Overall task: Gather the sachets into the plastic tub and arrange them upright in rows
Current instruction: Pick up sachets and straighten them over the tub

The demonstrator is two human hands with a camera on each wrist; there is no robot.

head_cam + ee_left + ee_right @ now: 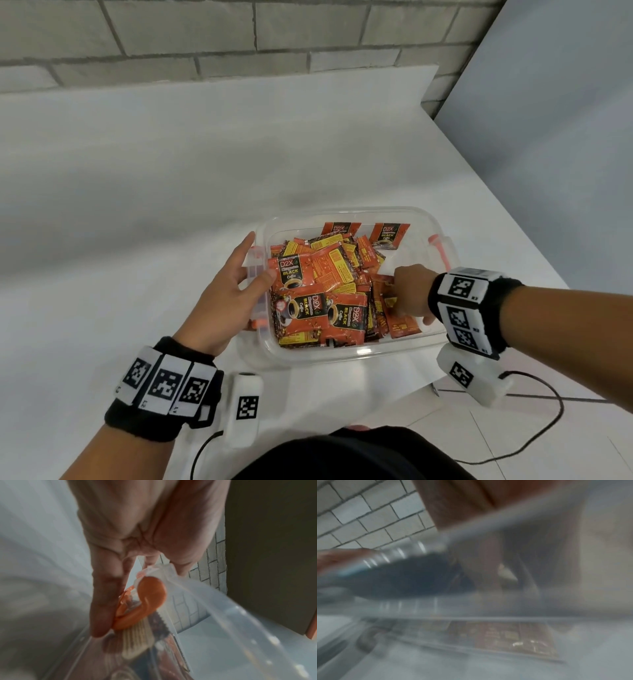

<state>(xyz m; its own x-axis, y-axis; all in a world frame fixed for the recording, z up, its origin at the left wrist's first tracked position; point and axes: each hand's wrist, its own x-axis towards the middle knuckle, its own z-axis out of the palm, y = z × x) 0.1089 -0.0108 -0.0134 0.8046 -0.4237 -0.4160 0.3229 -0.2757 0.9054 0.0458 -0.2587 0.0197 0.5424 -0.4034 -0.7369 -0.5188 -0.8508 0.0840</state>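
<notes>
The tub (pixel 346 354) is set near the worktop's front right corner and steadied at its left wall by the left hand (pixel 224 294) — fingers straight. Sachets (pixel 329 284) lie jumbled inside; arranging is under way. The right hand (pixel 409 294) is sunk among them — grip cannot be told. Next, sachets must be stood upright.

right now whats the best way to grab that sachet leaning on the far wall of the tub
Pinch the top edge of the sachet from above: it stands nearly upright against the tub far wall, its upper edge free, its base behind the loose pile.
</notes>
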